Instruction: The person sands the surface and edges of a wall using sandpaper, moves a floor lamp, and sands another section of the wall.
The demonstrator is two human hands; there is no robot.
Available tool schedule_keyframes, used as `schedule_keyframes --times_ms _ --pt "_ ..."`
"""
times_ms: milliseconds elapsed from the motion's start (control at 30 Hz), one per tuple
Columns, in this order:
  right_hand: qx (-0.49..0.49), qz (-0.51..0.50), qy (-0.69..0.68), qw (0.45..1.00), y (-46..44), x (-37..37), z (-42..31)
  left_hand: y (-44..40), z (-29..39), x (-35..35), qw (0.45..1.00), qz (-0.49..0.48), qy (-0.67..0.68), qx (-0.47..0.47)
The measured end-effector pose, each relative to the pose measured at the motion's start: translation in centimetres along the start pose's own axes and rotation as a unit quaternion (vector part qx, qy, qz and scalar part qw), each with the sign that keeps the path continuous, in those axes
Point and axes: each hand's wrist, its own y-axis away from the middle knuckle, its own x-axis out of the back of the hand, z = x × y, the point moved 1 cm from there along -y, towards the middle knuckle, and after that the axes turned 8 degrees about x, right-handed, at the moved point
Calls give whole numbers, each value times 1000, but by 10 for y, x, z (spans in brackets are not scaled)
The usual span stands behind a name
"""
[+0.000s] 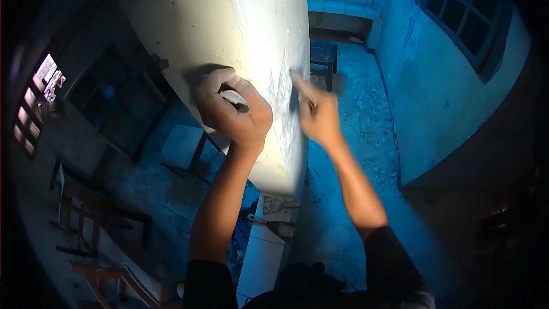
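A lump of whitish material sits in the curl of my left hand, which is closed round it beside the cream face of the wall end. On the other side of the bright, white-streaked edge is my right hand. Its index finger points up along the wall, and the other fingers are curled in. The fingertip is blurred, and whether it touches the surface or holds anything is unclear.
Below the wall end, a trowel-like tool and another flat tool lie on a white tiled ledge. A dark stool stands beyond on the right, a pale-topped table on the left, and wooden furniture lower left.
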Motion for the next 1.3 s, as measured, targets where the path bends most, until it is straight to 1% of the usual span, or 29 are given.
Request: schedule_keyframes --times_ms 33,67,100,200,233,333,367,400,433,500,533,567,633,700,767,800,833,867,933,1000,1033,1067,1100,1133,1167,1200,1233,1267,1300 --pt "-43 -21 19 999 -18 2 9 1 -1 1 1000 -3 18 -6" --pt "-148 -85 29 985 -33 14 -6 0 -2 2 1000 -2 22 -6" --pt "-143 -83 34 986 -26 12 -5 -1 -3 1 1000 -3 30 -1" --pt "21 18 -51 998 39 -9 -10 0 -2 0 999 10 33 -3" --pt "40 11 -12 999 51 -7 -17 1 -2 0 999 21 25 -5" --pt "17 27 -39 999 31 -9 14 2 -3 -1 1000 14 12 -5" --pt "-45 2 -92 995 9 -5 30 2 -3 1 1000 11 5 -16" --pt "-104 -25 -141 984 -1 -2 36 3 -1 3 1000 -7 10 18" --pt "-105 -27 -137 985 3 -1 35 3 0 3 1000 -6 13 22" --pt "-56 -7 -77 995 20 -7 23 2 -2 3 1000 -7 9 4" --pt "16 14 -53 998 37 -13 15 5 -1 3 999 -9 11 34" --pt "9 15 -39 999 51 -11 -4 5 0 3 999 -10 18 29" --pt "75 61 18 995 41 -17 4 3 2 1 999 -4 24 23" --pt "-35 32 38 998 -7 -14 30 3 -1 1 999 -16 30 8" --pt "-36 29 -1 999 -50 -8 79 4 -1 1 1000 -8 14 12" --pt "-155 -22 -121 980 -59 3 93 3 -2 2 1000 -12 9 4" --pt "-270 -69 -235 931 -58 16 106 3 0 1 1000 -5 -3 -1" --pt "-297 -60 -380 874 -40 18 136 3 0 1 1000 1 -5 0" --pt "-336 -3 -568 751 20 47 147 1 -3 1 1000 19 8 -7" --pt "-320 119 -647 682 108 78 154 -2 -3 -3 999 36 16 -20" --pt "-313 128 -665 666 168 90 164 -3 -4 -3 999 30 18 -13" --pt "-354 189 -606 687 265 91 242 -2 -5 -3 999 32 11 -21" --pt "-498 265 -549 616 351 98 271 -2 -5 -2 999 34 6 -32" --pt "-615 315 -418 589 422 117 263 -3 -5 -2 998 33 18 -40" --pt "-697 395 -229 553 489 132 251 -3 -5 -1 998 30 20 -41" --pt "-697 397 -231 551 562 158 221 -3 -4 -1 999 33 13 -39" --pt "-739 221 -64 633 609 175 202 -4 -3 -2 999 37 7 -38" --pt "-733 30 108 671 625 186 179 -5 -2 -3 998 35 26 -34" --pt "-764 381 -33 520 638 197 163 -4 -2 -3 999 32 28 -33"
